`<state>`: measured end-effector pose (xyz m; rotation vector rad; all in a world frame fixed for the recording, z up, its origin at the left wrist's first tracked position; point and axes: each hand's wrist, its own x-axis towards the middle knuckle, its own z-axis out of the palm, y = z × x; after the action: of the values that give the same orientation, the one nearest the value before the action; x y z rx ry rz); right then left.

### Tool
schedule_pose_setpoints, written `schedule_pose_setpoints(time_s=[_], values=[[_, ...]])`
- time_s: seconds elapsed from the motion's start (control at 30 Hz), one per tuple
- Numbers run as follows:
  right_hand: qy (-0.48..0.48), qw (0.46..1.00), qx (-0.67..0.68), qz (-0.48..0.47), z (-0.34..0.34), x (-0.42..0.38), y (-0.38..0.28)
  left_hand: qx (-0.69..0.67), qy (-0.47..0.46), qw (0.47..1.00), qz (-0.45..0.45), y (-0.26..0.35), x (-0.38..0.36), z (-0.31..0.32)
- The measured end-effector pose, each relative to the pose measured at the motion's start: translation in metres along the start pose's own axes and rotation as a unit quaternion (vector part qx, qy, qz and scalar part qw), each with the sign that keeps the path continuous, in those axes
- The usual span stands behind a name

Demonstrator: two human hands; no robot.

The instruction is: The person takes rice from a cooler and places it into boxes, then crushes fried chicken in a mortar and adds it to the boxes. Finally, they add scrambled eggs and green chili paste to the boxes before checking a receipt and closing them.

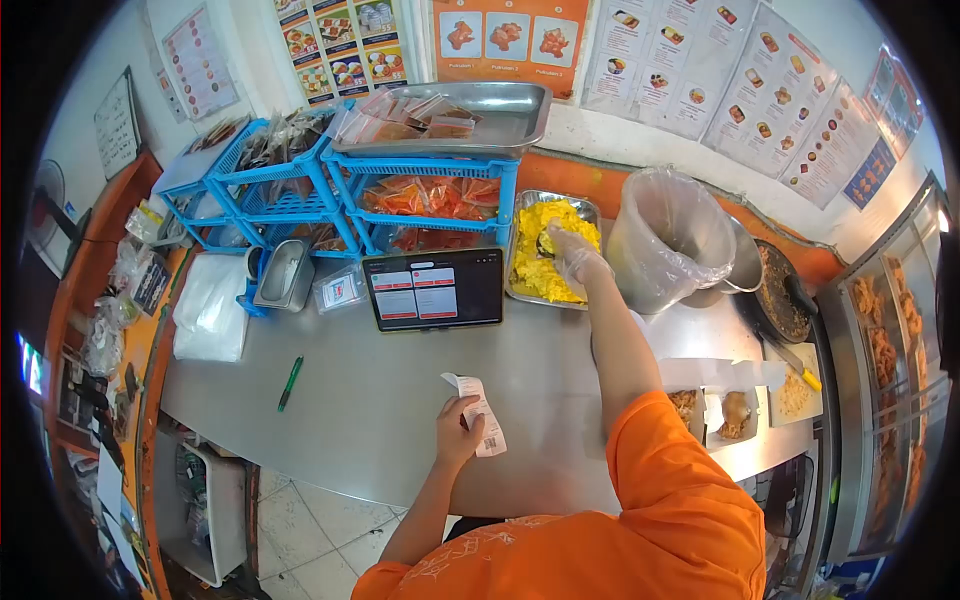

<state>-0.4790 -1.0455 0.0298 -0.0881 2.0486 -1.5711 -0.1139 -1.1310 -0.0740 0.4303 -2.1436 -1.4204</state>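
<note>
My left hand (460, 430) is closed around a printed paper receipt (487, 420), held over the front part of the steel table. Stretched far forward, my right hand (578, 255), in a clear plastic glove, is over a metal tray (512, 285) of crumbly yellow food (545, 275) that looks like scrambled egg. Its fingers are curled by a small dark, round-edged item in the food; what they hold is too small to make out. Between the hands, farther back, a tablet (435, 290) shows a screen with red-and-white panels.
Blue plastic racks (345, 215) of packets carry a steel tray (500, 130). A plastic-lined pot (665, 250) stands right of the egg tray. Open boxes with fried food (735, 415), a yellow-handled knife (805, 375) and a mortar-like bowl (785, 290) are at right; a green pen (290, 385) lies left.
</note>
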Motion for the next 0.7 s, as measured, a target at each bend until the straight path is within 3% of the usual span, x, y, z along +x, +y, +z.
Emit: schedule_pose_setpoints(time_s=[0.03, 0.23, 0.27, 0.37, 0.47, 0.57, 0.7], values=[[-0.018, 0.998, 0.068, -0.001, 0.003, -0.009, -0.001, 0.000, -0.001, 1.000, 0.001, 0.001, 0.000, 0.000], [-0.013, 0.994, 0.100, 0.037, -0.006, -0.054, -0.027, 0.007, 0.006, 0.999, 0.030, -0.003, 0.001, 0.002], [-0.022, 0.980, 0.198, 0.009, -0.005, -0.063, -0.029, 0.001, 0.011, 1.000, 0.023, -0.002, 0.000, 0.002], [-0.030, 0.980, 0.198, 0.010, -0.014, -0.091, -0.040, 0.006, 0.003, 1.000, 0.009, -0.002, 0.000, 0.000], [-0.102, 0.975, 0.184, -0.070, -0.020, -0.079, -0.012, 0.008, 0.011, 1.000, 0.022, -0.005, -0.001, 0.002], [-0.091, 0.971, 0.218, -0.018, -0.020, -0.070, -0.003, 0.013, 0.014, 1.000, 0.023, -0.002, -0.002, 0.001], [-0.102, 0.949, 0.291, -0.067, -0.013, -0.060, 0.005, 0.024, 0.020, 0.999, 0.027, -0.007, -0.001, 0.002]])
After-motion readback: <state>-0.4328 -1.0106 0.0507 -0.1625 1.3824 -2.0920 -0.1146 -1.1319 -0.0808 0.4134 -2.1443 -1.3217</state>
